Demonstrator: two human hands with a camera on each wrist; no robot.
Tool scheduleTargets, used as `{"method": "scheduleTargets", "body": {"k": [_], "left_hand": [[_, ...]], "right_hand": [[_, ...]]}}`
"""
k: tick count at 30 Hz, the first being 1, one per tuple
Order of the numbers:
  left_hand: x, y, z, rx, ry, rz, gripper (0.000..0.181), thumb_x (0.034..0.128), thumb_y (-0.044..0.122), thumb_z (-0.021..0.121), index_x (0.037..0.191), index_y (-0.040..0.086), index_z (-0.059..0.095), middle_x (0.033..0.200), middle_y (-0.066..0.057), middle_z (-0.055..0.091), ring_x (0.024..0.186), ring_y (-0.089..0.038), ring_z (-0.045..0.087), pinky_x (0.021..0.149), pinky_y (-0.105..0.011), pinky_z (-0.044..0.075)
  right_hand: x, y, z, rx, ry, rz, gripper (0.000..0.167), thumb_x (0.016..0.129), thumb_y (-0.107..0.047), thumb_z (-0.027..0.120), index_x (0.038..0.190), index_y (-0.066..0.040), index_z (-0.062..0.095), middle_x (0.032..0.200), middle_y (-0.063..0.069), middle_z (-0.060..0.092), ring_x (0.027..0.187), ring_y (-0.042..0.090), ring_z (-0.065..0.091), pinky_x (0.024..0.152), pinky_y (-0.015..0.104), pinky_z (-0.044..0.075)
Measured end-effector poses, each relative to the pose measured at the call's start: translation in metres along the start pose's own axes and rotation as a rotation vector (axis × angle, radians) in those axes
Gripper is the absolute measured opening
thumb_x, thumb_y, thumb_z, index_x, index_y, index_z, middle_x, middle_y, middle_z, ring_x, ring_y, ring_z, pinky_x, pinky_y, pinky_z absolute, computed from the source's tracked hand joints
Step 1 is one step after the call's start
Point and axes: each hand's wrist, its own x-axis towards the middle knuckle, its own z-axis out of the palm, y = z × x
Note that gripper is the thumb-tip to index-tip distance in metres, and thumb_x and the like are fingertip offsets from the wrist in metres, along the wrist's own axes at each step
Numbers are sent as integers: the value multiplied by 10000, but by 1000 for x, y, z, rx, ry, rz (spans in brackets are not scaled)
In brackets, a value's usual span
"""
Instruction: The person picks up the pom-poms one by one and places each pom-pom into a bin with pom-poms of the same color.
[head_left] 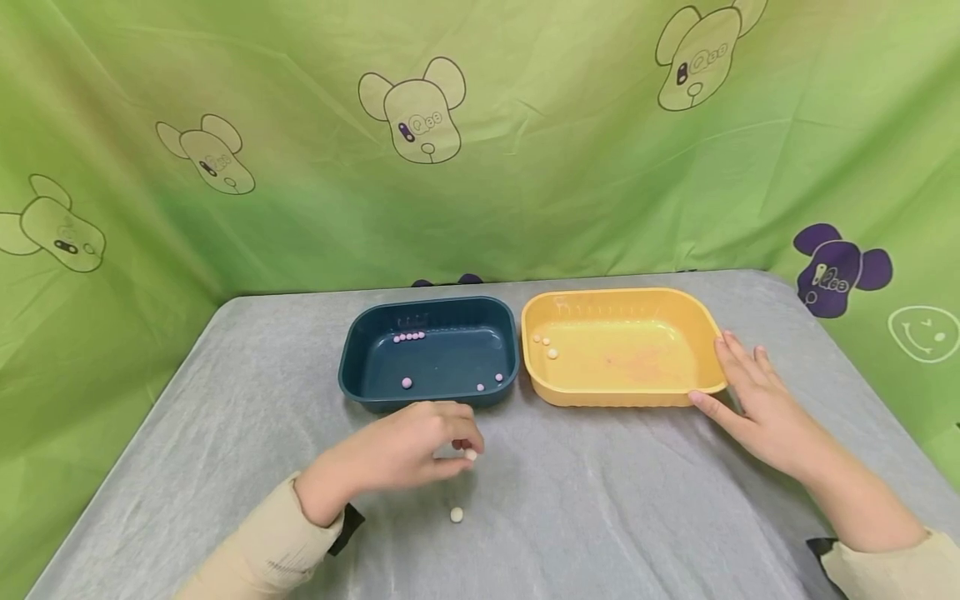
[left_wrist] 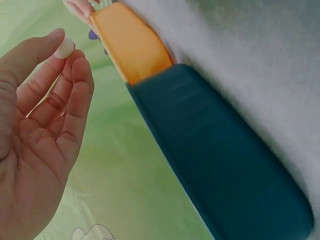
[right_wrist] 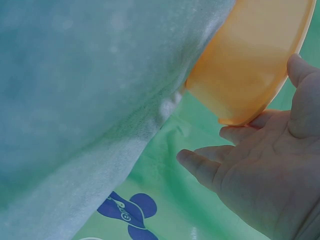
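Observation:
Between thumb and fingertips, my left hand (head_left: 420,446) pinches a small white ball (head_left: 470,455), held in front of the dark blue basin. The same white ball (left_wrist: 65,48) shows clearly in the left wrist view. Another whitish ball (head_left: 457,515) lies on the cloth nearer to me. My right hand (head_left: 772,417) rests against the right front corner of the yellow basin (head_left: 618,398), its fingers fairly straight along the rim. In the right wrist view, that hand (right_wrist: 265,155) touches the basin's edge. A few white balls (head_left: 552,353) sit at the left inside the yellow basin.
The dark blue basin (head_left: 427,406) stands left of the yellow one, close beside it. It holds several pink balls (head_left: 407,383), some in a row along its back. A grey cloth (head_left: 585,500) covers the table, and a green printed curtain (head_left: 525,208) hangs behind.

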Motion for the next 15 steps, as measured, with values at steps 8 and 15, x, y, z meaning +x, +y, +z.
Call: {"method": "scheduleTargets", "body": {"k": [8, 15], "left_hand": [[9, 0, -4, 18, 7, 27, 67, 940, 138, 672, 979, 115, 721, 913, 57, 628, 867, -45, 606, 805, -102, 484], [21, 1, -1, 30, 5, 66, 82, 947, 141, 664, 994, 114, 726, 914, 60, 626, 873, -45, 591, 814, -104, 473]], "right_hand": [[0, 0, -1, -5, 6, -7, 806, 1026, -287, 538, 1573, 46, 46, 1638, 264, -41, 1467, 525, -170, 1208, 531, -171], [0, 0, 0, -4, 5, -8, 808, 1026, -287, 538, 1570, 53, 48, 1635, 267, -44, 1463, 534, -167, 1206, 536, -169]]}}
